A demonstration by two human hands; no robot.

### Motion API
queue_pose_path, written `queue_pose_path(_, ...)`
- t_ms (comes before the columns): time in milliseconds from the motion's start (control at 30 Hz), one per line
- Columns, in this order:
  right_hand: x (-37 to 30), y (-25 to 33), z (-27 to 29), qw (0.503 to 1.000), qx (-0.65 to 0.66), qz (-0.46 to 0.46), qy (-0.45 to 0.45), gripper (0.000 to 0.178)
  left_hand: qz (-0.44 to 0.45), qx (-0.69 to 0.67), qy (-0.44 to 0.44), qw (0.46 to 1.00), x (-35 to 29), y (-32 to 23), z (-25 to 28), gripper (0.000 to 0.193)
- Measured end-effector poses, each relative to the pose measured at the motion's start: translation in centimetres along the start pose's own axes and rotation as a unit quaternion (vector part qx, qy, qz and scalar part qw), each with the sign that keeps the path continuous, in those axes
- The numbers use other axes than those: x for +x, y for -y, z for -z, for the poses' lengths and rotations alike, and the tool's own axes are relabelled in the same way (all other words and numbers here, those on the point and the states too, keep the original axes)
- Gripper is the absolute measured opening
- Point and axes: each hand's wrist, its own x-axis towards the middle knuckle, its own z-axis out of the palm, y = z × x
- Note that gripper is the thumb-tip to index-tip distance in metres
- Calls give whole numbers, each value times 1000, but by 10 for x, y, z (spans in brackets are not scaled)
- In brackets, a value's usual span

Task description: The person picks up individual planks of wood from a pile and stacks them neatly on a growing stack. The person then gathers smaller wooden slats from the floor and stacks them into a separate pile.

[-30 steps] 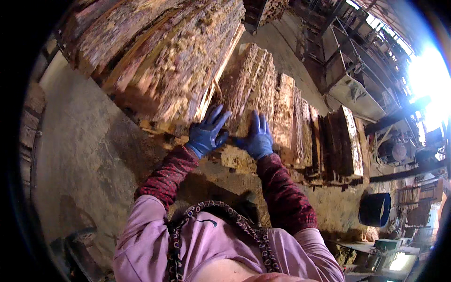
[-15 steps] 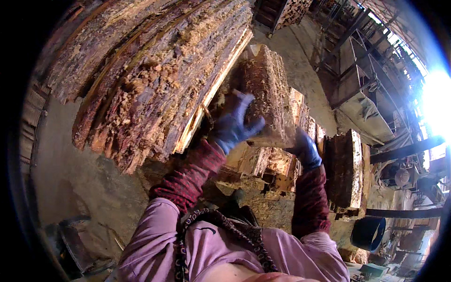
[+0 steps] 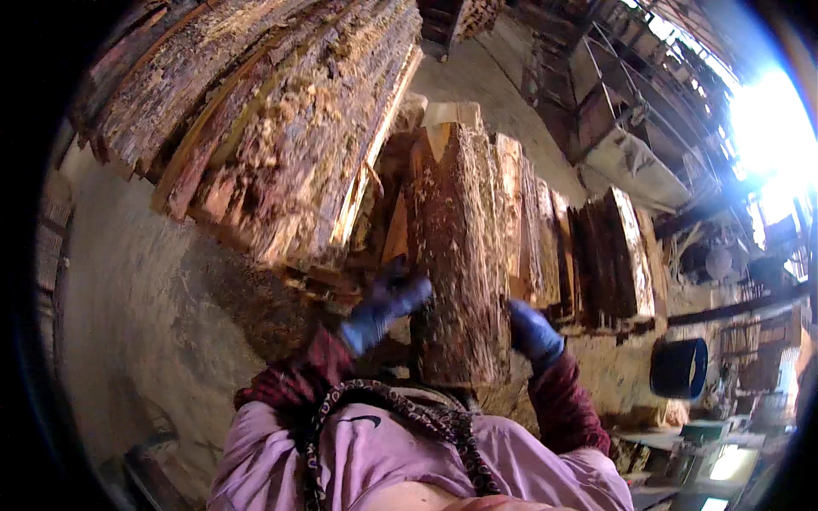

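Observation:
A thick, bark-covered slab of wood (image 3: pixel 460 264) lies lengthwise in front of me, its near end close to my body and its pale cut end pointing away. My left hand (image 3: pixel 379 315), in a blue glove and blurred by motion, is at the slab's left edge with the thumb on it; its other fingers are partly hidden. On the opposite edge my right hand (image 3: pixel 535 334), gloved the same way, presses against the bark, with its fingertips partly out of sight. Both hands grip the slab from its sides.
Large bark-covered timber pieces (image 3: pixel 281 128) are stacked at the left. Further split wood pieces (image 3: pixel 545 247) stand in a row to the right, ending with a dark-barked block (image 3: pixel 618 255). A dark blue bucket (image 3: pixel 679 368) is at the right, below a beam (image 3: pixel 737 302).
The slab has come toward my body and turned more upright in view. Both hands have drawn back nearer to me along its sides. The view has shifted slightly.

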Motion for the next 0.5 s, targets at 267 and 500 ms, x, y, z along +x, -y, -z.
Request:
queue_pose_path(267, -21, 56, -101, 981, 108, 91, -131, 40, 61, 151, 186, 969, 24, 16, 55, 58)
queue_pose_path(500, -202, 18, -123, 880, -76, 129, -452, 82, -60, 162, 394, 903, -72, 75, -116, 109)
